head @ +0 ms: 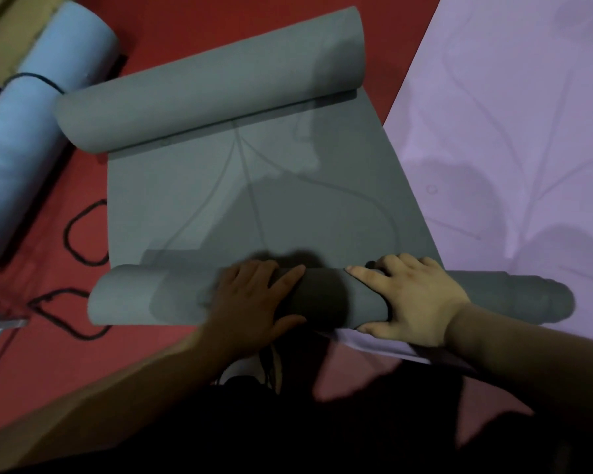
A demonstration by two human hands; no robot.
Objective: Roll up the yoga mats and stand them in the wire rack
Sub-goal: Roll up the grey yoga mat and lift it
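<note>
Head view is showing the grey mat (254, 200) lying on the red floor (220, 29), its near end wound into a roll (151, 295). My left hand (250, 295) and right hand (411, 299) are pressing side by side on the roll's middle, fingers spread and draped over it, clasping nothing, so it is winding evenly. The mat's far end is curling up by itself. A lilac mat (510, 131) is lying right of the grey mat, under the roll's end; a blue mat (31, 131), rolled, is lying to its left. No rack is showing.
</note>
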